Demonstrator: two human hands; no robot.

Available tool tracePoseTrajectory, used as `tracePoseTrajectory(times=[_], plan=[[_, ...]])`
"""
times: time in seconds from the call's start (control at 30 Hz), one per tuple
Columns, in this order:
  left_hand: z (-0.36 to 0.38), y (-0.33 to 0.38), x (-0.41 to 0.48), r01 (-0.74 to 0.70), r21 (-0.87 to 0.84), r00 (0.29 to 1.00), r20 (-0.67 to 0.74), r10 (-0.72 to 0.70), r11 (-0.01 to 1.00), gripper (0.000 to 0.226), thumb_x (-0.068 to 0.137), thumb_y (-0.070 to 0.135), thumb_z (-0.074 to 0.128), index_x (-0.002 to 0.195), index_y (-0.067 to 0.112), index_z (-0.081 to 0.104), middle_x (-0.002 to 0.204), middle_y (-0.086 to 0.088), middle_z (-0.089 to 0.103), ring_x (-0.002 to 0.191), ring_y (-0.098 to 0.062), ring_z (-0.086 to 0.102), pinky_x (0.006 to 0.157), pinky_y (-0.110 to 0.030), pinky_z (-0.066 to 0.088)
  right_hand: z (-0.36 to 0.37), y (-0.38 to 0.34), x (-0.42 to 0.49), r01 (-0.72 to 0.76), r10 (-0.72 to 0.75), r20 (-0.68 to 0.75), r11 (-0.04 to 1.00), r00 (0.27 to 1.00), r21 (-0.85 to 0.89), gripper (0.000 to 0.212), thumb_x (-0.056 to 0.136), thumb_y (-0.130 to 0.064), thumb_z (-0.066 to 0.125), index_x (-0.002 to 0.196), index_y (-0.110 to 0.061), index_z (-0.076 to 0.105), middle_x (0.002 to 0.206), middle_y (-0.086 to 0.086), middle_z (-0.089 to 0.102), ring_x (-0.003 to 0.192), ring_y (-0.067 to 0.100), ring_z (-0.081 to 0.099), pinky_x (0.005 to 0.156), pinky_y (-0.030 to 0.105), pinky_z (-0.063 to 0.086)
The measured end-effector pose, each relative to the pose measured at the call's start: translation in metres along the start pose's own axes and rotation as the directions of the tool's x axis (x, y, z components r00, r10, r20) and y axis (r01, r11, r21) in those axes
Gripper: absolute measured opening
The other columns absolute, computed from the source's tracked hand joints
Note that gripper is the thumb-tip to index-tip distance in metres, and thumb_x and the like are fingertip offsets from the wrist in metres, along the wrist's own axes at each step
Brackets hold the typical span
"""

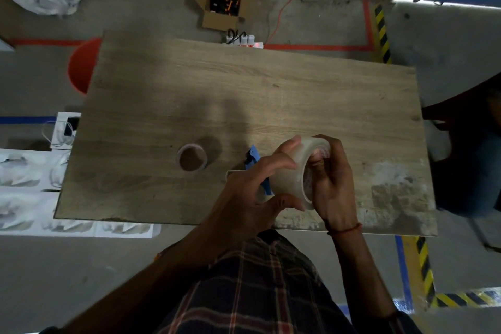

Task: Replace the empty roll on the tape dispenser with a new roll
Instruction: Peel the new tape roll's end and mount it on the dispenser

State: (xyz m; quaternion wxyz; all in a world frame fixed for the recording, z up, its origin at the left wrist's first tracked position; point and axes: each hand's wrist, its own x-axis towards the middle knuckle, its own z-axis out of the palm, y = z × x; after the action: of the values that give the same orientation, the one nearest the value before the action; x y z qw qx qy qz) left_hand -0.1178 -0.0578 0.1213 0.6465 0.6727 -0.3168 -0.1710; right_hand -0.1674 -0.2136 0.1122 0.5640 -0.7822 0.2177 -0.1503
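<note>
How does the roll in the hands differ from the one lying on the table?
The new tape roll is thick with clear tape; the empty core is a thin bare ring.
The new tape roll is held up on edge by the left hand and right hand; the empty core lies flat on the table, untouched.
The new tape roll looks larger across than the empty core.
Both are round with an open centre.

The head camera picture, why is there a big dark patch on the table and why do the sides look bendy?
Head view: the dark patch on the wooden table is a shadow cast from above, covering the empty cardboard tape core; the clear new tape roll catches some light; the wide-angle lens bends and blurs the edges.
</note>
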Motion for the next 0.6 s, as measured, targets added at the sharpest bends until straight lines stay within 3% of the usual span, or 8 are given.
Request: tracePoseTrajectory(times=[0.07, 0.17, 0.3, 0.4, 0.53, 0.6], plan=[[-0.0004, 0.0009, 0.0004, 0.007, 0.009, 1.0, -0.006, -0.007, 1.0, 0.05, 0.074, 0.004, 0.084, 0.112, 0.012, 0.052, 0.153, -0.015, 0.042, 0.138, -0.021, 0.048, 0.098, -0.038, 0.054, 0.0003, 0.0, 0.0008, -0.007, 0.007, -0.005, 1.0, 1.0, -0.003, 0.02, 0.099, -0.025, 0.046, 0.11, -0.01, 0.054, 0.081, -0.015, 0.066, 0.066, -0.002, 0.062, 0.061, 0.018, 0.05], [0.0009, 0.0013, 0.0004, -0.006, 0.069, 0.999, -0.031, 0.008, 0.998, 0.049, 0.073, 0.005, 0.085, 0.108, 0.013, 0.051, 0.151, -0.015, 0.045, 0.127, -0.014, 0.058, 0.088, -0.02, 0.051, -0.0002, -0.0006, 0.0008, -0.017, 0.017, -0.001, 1.0, 1.0, -0.002, 0.023, 0.099, -0.027, 0.046, 0.11, -0.009, 0.055, 0.081, -0.013, 0.066, 0.066, -0.001, 0.062, 0.061, 0.019, 0.051], [0.002, -0.0007, -0.0013, 0.027, -0.05, 0.999, -0.016, -0.027, 0.998, 0.068, 0.072, -0.004, 0.084, 0.127, 0.01, 0.048, 0.153, -0.015, 0.042, 0.143, -0.021, 0.041, 0.105, -0.041, 0.05, -0.0005, -0.0025, 0.0004, -0.021, 0.021, -0.002, 1.0, 1.0, 0.001, 0.025, 0.099, -0.027, 0.046, 0.112, -0.008, 0.056, 0.08, -0.008, 0.067, 0.066, -0.002, 0.062, 0.061, 0.017, 0.05], [0.0001, -0.0003, -0.0003, 0.034, -0.051, 0.999, 0.02, -0.033, 0.998, 0.062, 0.073, -0.003, 0.083, 0.124, 0.012, 0.051, 0.155, -0.015, 0.04, 0.144, -0.022, 0.039, 0.104, -0.047, 0.051, -0.0002, -0.0037, -0.0001, -0.021, 0.021, -0.004, 1.0, 1.0, -0.005, 0.024, 0.099, -0.023, 0.046, 0.112, -0.004, 0.055, 0.079, -0.004, 0.066, 0.066, -0.003, 0.062, 0.06, 0.015, 0.05], [-0.0007, -0.0008, 0.0014, -0.024, -0.012, 1.0, -0.004, 0.024, 1.0, 0.051, 0.074, 0.0, 0.084, 0.112, 0.011, 0.052, 0.153, -0.019, 0.041, 0.14, -0.024, 0.046, 0.098, -0.046, 0.054, 0.0003, -0.0049, 0.0005, -0.026, 0.025, -0.008, 0.999, 1.0, -0.021, 0.023, 0.1, -0.022, 0.046, 0.111, -0.004, 0.056, 0.079, -0.008, 0.065, 0.066, -0.004, 0.062, 0.06, 0.014, 0.049], [0.0008, -0.0013, 0.0014, -0.053, 0.056, 0.998, -0.016, 0.054, 0.997, 0.045, 0.074, 0.004, 0.084, 0.105, 0.011, 0.051, 0.152, -0.02, 0.042, 0.135, -0.023, 0.052, 0.095, -0.036, 0.055, 0.0, -0.006, 0.0013, -0.032, 0.032, 0.001, 0.999, 0.999, -0.02, 0.022, 0.1, -0.022, 0.046, 0.11, -0.005, 0.055, 0.08, -0.006, 0.066, 0.065, -0.003, 0.061, 0.06, 0.015, 0.049]])
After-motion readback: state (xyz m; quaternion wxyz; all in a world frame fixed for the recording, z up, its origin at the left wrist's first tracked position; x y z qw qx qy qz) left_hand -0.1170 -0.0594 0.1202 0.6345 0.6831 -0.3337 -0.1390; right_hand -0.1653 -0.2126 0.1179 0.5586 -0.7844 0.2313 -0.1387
